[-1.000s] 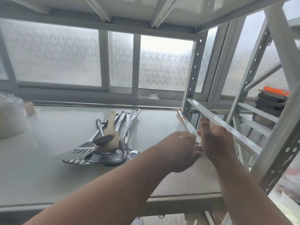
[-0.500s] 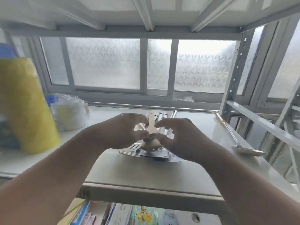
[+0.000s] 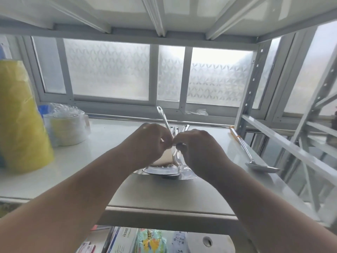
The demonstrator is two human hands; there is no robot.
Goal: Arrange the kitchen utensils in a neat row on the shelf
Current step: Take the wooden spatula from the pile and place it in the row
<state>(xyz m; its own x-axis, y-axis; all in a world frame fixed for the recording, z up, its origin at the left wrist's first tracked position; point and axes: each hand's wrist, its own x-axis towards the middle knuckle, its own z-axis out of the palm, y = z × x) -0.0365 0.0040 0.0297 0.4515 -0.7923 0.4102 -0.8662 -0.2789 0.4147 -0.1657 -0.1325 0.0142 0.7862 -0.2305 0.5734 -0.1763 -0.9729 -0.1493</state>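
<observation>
Both hands meet over the shelf [image 3: 94, 161]. A big yellow bag [image 3: 20, 117] stands far out past the left hand [image 3: 147, 143], with a stack of bowls [image 3: 67, 128] between them. The utensils [image 3: 164, 170] lie piled under both hands. A ladle [image 3: 255, 161] lies apart, past the right hand [image 3: 198, 148]. The left hand pinches a spoon [image 3: 162, 115], handle up. The right hand's fingers are curled at the pile; I cannot tell what they hold.

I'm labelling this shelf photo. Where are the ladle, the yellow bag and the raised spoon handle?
ladle [image 3: 262, 168]: head view, on its bowl.
yellow bag [image 3: 20, 121]: head view, middle of its front.
spoon handle [image 3: 162, 116]: head view, on the shaft above the hands.
</observation>
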